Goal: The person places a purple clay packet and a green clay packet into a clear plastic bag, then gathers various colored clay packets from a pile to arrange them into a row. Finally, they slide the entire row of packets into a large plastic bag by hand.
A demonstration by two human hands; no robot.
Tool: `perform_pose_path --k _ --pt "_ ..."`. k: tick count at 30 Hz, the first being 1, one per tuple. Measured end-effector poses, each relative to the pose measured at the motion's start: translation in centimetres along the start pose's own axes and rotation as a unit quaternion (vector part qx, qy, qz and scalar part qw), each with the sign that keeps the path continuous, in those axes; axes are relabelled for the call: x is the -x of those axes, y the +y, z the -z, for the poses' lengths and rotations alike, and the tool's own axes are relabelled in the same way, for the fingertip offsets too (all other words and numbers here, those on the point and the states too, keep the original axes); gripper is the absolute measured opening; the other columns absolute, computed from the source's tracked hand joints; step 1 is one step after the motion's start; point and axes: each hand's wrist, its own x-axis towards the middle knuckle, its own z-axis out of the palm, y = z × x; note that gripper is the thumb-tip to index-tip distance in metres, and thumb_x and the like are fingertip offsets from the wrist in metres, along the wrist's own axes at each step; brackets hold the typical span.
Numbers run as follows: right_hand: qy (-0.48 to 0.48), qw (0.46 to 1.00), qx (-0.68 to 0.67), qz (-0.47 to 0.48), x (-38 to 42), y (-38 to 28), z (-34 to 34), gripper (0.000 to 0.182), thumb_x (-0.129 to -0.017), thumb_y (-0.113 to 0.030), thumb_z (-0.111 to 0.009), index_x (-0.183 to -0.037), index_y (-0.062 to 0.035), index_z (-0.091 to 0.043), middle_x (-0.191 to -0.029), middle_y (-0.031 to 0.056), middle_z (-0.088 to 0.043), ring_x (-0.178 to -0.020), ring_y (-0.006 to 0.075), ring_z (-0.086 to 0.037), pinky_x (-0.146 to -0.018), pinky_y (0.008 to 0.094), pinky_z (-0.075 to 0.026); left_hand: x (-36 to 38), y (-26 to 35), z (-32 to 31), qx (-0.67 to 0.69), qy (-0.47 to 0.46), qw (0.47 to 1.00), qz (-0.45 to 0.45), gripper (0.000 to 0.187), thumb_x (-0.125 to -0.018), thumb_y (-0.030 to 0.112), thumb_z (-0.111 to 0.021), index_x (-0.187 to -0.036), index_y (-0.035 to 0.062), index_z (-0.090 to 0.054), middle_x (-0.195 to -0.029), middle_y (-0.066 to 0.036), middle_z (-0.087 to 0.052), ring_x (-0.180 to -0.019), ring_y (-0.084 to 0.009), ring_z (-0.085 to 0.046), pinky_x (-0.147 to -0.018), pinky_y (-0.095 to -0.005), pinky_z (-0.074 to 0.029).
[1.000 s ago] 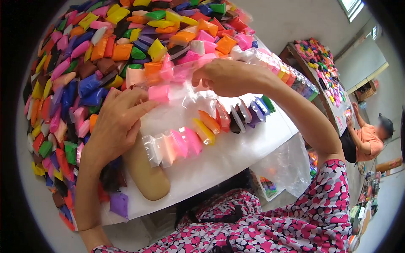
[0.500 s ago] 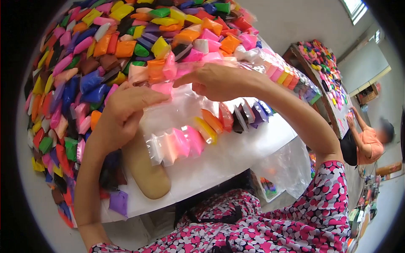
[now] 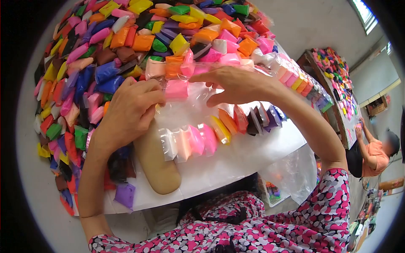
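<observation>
My left hand (image 3: 130,110) is closed, thumb against curled fingers, beside the left end of a pink clay-like packet (image 3: 176,90). What it pinches, if anything, is hidden. Above the clear plastic bag (image 3: 196,99) on the white surface, my right hand (image 3: 238,85) has thumb and fingers apart, its fingertips close to the pink packet. Nearer me lies a row of small clear-wrapped packets, from a white packet (image 3: 168,144) through pink packets (image 3: 195,140) and a yellow packet (image 3: 220,130) to dark and purple ones. A smooth tan oblong piece (image 3: 159,170) lies under my left wrist.
A big heap of coloured packets (image 3: 126,40) covers the far and left table. A long bagged row of packets (image 3: 297,80) lies at the right. One purple packet (image 3: 125,196) sits by the front edge. Another person (image 3: 373,156) works at a second table (image 3: 325,84).
My left hand has drawn back from over the pink packet, its pointing fingers now curled in. My right hand's thumb and fingers have spread apart. The whole view has shifted slightly.
</observation>
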Motion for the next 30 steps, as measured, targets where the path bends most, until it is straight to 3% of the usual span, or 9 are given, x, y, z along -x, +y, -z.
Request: perform_pose_path --k 5,8,14,17,20,23,27,30 --pt "-0.006 0.999 0.023 -0.037 0.1 -0.5 0.4 0.037 -0.097 -0.013 -0.051 -0.134 -0.0113 -0.055 -0.122 0.0161 -0.061 -0.113 0.0282 -0.059 -0.095 0.0400 -0.047 0.1 -0.4 -0.1 0.052 -0.023 0.997 -0.046 0.017 -0.069 -0.004 -0.059 -0.083 0.0060 -0.059 -0.091 -0.008 -0.059 -0.089 -0.0266 -0.056 -0.079 -0.0363 -0.037" --pt "-0.014 0.998 0.014 -0.061 0.2 -1.3 0.5 0.033 -0.100 -0.012 -0.045 -0.131 -0.0099 -0.057 -0.122 0.0150 -0.061 -0.112 0.0290 -0.059 -0.094 0.0402 -0.046 0.3 -1.0 -0.6 0.066 -0.029 0.996 -0.052 0.018 -0.069 -0.006 -0.059 -0.083 0.0051 -0.059 -0.089 -0.008 -0.058 -0.088 -0.0274 -0.056 -0.078 -0.0364 -0.038" --pt "-0.036 0.998 0.037 -0.047 1.1 -3.3 0.8 0.032 -0.101 -0.014 -0.045 -0.130 -0.0062 -0.057 -0.122 0.0155 -0.061 -0.112 0.0299 -0.059 -0.095 0.0393 -0.046 0.8 -1.0 -1.1 0.111 -0.020 0.993 -0.037 0.017 -0.072 -0.010 -0.058 -0.085 0.0011 -0.059 -0.086 -0.010 -0.055 -0.088 -0.0299 -0.055 -0.078 -0.0367 -0.043" --pt "-0.021 0.998 -0.041 -0.041 1.6 -3.5 0.5 0.033 -0.101 -0.014 -0.047 -0.129 -0.0024 -0.057 -0.123 0.0157 -0.062 -0.114 0.0272 -0.059 -0.097 0.0363 -0.046 0.9 -1.0 -1.1 0.125 -0.032 0.991 -0.016 0.016 -0.073 -0.010 -0.057 -0.086 -0.0003 -0.059 -0.087 -0.011 -0.054 -0.089 -0.0304 -0.055 -0.078 -0.0360 -0.044" --pt "-0.020 0.990 -0.132 0.036 1.7 -2.6 0.0 0.033 -0.101 -0.016 -0.049 -0.129 -0.0006 -0.057 -0.124 0.0145 -0.062 -0.116 0.0228 -0.059 -0.100 0.0341 -0.046 0.8 -1.1 -1.5 0.126 -0.033 0.991 -0.014 0.016 -0.074 -0.010 -0.057 -0.087 -0.0008 -0.059 -0.087 -0.011 -0.054 -0.089 -0.0300 -0.055 -0.078 -0.0356 -0.044" --pt "-0.035 0.940 -0.335 0.062 1.6 -2.1 0.1 0.034 -0.101 -0.017 -0.049 -0.129 0.0010 -0.057 -0.126 0.0132 -0.062 -0.119 0.0201 -0.058 -0.102 0.0335 -0.045 0.7 -1.0 -1.5 0.134 -0.033 0.990 -0.008 0.016 -0.074 -0.010 -0.057 -0.087 -0.0008 -0.059 -0.087 -0.011 -0.054 -0.090 -0.0294 -0.055 -0.079 -0.0354 -0.044" --pt "0.027 0.944 -0.315 0.090 2.5 -2.9 -0.1 0.032 -0.099 -0.018 -0.052 -0.122 0.0010 -0.063 -0.118 0.0097 -0.067 -0.113 0.0183 -0.061 -0.099 0.0302 -0.046 1.1 -0.9 -1.3 0.140 -0.026 0.990 -0.005 0.016 -0.075 -0.010 -0.056 -0.088 -0.0006 -0.059 -0.088 -0.011 -0.054 -0.089 -0.0289 -0.054 -0.078 -0.0351 -0.044" --pt "0.049 0.861 -0.490 0.124 2.8 -3.8 -0.2 0.029 -0.097 -0.018 -0.056 -0.117 0.0010 -0.064 -0.114 0.0109 -0.068 -0.106 0.0182 -0.064 -0.093 0.0308 -0.050 1.1 -1.1 -1.3 0.138 -0.025 0.990 0.000 0.016 -0.077 -0.009 -0.056 -0.091 -0.0007 -0.059 -0.089 -0.011 -0.054 -0.090 -0.0291 -0.054 -0.078 -0.0348 -0.044"
